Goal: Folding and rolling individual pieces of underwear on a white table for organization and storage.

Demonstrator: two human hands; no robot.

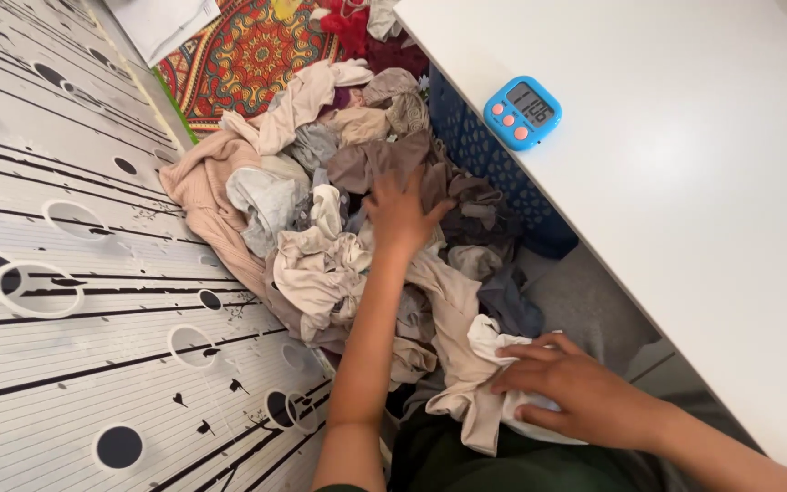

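Note:
A heap of clothes (321, 210) in beige, grey, pink and brown lies on the patterned floor beside a white table. My left hand (401, 214) reaches forward into the heap with fingers spread, pressing on a brown-grey garment (384, 157). Close to my body, my right hand (576, 390) rests flat on a white cloth (489, 339) that lies over a long beige garment (453, 310); its fingers are apart and not closed around the cloth.
A white table (685, 210) fills the right side, with a blue digital timer (522, 112) near its edge. A blue perforated basket (485, 164) stands under the table edge. A red patterned rug (243, 55) lies beyond the heap. The floor mat (66, 273) has stripes and circles.

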